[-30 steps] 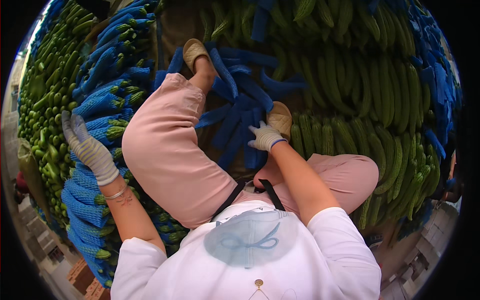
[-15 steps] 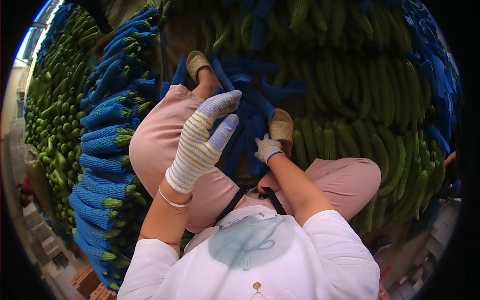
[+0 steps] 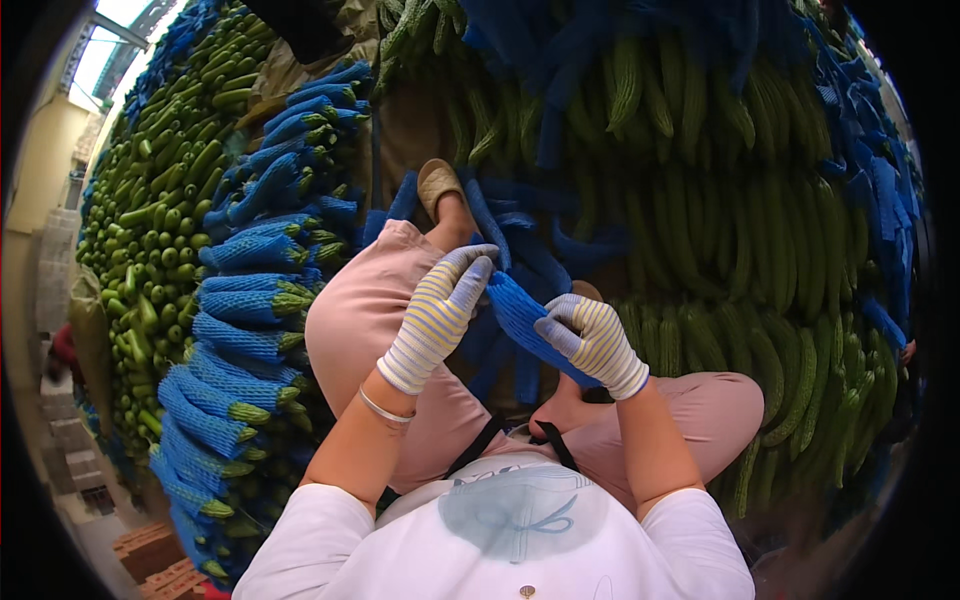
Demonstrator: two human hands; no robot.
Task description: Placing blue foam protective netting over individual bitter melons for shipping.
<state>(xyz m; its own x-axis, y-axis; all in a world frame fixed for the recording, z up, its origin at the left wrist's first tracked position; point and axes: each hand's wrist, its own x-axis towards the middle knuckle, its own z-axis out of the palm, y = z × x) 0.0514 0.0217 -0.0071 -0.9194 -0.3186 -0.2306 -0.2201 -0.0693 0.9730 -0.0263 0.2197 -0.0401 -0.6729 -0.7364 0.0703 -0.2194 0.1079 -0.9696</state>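
A blue foam net sleeve (image 3: 527, 318) is stretched between my two hands, above the gap between my legs. My left hand (image 3: 445, 312), in a striped knit glove, pinches its upper left end between thumb and fingers. Further down its length my right hand (image 3: 597, 343), gloved alike, closes around the other side of it. Nothing can be seen inside the sleeve. More loose blue sleeves (image 3: 540, 262) lie on the ground just beyond my hands, partly hidden by them.
Long ridged green gourds (image 3: 700, 230) lie in bare rows to the right. On the left runs a stack of gourds in blue net sleeves (image 3: 240, 300), with a heap of shorter green vegetables (image 3: 155, 250) behind it. Blue sleeves (image 3: 885, 200) are piled at the far right.
My right hand has come up from the ground near my right foot and now grips a blue sleeve. My left hand, earlier empty with fingers apart, has closed on the sleeve's end.
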